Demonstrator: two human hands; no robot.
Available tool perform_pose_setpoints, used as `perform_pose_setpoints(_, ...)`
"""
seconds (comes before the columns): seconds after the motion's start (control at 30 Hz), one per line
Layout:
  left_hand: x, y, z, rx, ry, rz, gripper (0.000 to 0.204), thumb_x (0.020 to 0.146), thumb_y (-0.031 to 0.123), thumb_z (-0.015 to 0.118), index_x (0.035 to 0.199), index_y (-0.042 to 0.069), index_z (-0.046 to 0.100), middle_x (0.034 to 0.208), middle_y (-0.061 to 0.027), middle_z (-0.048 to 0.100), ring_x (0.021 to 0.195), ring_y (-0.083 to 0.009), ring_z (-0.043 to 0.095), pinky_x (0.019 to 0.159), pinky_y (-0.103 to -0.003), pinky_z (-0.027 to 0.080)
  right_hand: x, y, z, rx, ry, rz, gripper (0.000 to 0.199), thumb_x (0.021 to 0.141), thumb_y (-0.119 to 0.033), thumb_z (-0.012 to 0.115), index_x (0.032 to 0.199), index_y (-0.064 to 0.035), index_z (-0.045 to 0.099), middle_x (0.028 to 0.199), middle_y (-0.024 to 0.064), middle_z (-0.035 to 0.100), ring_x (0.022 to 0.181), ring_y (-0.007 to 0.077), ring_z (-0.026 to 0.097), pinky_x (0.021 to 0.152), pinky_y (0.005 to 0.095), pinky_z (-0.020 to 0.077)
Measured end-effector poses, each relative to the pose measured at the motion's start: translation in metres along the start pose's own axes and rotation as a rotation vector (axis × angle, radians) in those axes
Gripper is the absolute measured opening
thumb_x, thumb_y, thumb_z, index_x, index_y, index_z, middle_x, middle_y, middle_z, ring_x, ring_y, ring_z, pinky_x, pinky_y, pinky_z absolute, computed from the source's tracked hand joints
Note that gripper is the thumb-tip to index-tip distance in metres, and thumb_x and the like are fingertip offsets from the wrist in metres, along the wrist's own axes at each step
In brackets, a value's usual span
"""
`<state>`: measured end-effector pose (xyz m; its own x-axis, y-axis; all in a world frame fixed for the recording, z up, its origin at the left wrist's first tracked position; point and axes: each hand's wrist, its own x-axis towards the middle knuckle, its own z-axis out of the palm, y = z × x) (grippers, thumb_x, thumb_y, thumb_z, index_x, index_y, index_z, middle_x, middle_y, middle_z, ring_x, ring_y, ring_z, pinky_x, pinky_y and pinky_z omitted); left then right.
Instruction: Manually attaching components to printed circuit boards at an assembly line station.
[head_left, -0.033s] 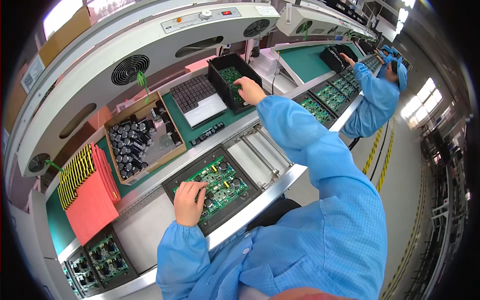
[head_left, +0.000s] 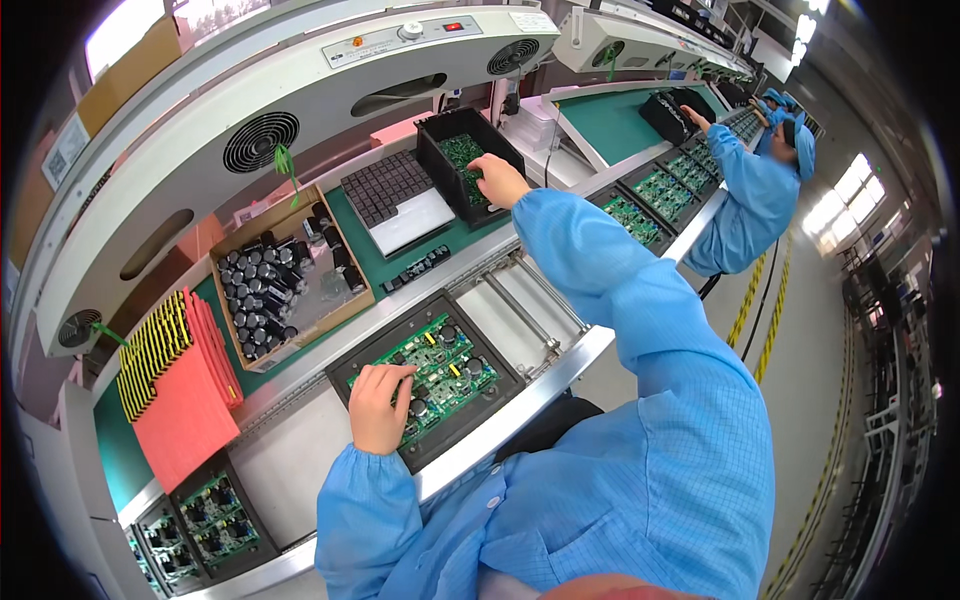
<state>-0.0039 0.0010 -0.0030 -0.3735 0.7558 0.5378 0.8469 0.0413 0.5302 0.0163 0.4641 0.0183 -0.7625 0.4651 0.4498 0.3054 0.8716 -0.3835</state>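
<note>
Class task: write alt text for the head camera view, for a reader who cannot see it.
A person in a blue coat rests the left hand on a green circuit board while the right hand reaches into a black bin. A cardboard box of capacitors stands between.

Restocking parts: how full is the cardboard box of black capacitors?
Partly full. The cardboard box holds black capacitors heaped at its left end, while its right part shows bare bottom.

I note a cardboard box of black capacitors (head_left: 268,290) on the green surface (head_left: 375,255). Left of it, a red stack (head_left: 180,405). Beside the box, a tray of dark square parts (head_left: 385,185). A co-worker in blue (head_left: 755,195) farther along the line.
</note>
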Motion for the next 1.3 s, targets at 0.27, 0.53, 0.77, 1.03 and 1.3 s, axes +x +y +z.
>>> perform_pose_setpoints(0.27,0.001,-0.008,0.004,-0.017,-0.009,-0.011,0.012,0.084,0.003,0.071,0.095,0.006,0.071,0.091,-0.0097,0.068,0.087,-0.0299,0.063,0.077,-0.039,0.049,0.034,0.031,0.030,-0.459,-0.305,-0.040,0.031,0.080,-0.009,0.070,0.111,-0.0081,0.071,0.114,0.0160,0.066,0.113,0.0360,0.063,0.096,0.0448,0.0532)
perform_pose_setpoints(0.53,-0.002,-0.007,0.009,-0.064,-0.022,0.001,0.009,0.084,0.003,0.071,0.093,0.006,0.072,0.089,-0.0093,0.068,0.086,-0.0291,0.063,0.077,-0.039,0.051,0.055,0.024,0.017,-0.431,-0.249,-0.053,0.017,0.081,-0.011,0.069,0.097,-0.0134,0.077,0.096,0.0176,0.073,0.094,0.0370,0.071,0.083,0.0475,0.0583)
perform_pose_setpoints(0.77,-0.002,-0.007,0.005,-0.046,-0.020,-0.022,0.010,0.084,0.002,0.071,0.093,0.006,0.073,0.087,-0.0089,0.068,0.085,-0.0283,0.063,0.076,-0.038,0.051,0.072,0.022,-0.010,-0.510,-0.319,-0.080,0.020,0.083,-0.018,0.074,0.102,-0.0210,0.080,0.097,0.0124,0.076,0.093,0.0331,0.072,0.083,0.0453,0.0583)
perform_pose_setpoints(1.03,0.001,-0.007,0.002,-0.033,0.010,0.000,0.009,0.084,0.003,0.072,0.092,0.008,0.073,0.086,-0.0057,0.067,0.083,-0.0253,0.062,0.075,-0.038,0.050,0.084,0.044,-0.013,-0.278,-0.319,-0.043,0.021,0.090,-0.011,0.066,0.106,-0.0109,0.078,0.093,0.0117,0.076,0.078,0.0233,0.074,0.072,0.0369,0.0594)
perform_pose_setpoints(1.3,0.003,-0.002,-0.006,-0.009,0.028,-0.023,0.012,0.083,0.000,0.071,0.093,0.006,0.072,0.087,-0.0088,0.067,0.084,-0.0276,0.063,0.076,-0.038,0.050,-0.007,0.014,-0.022,0.825,0.130,0.399,0.027,0.102,-0.016,0.061,0.121,0.0000,0.071,0.104,0.0118,0.076,0.078,0.0167,0.073,0.069,0.0297,0.0598)
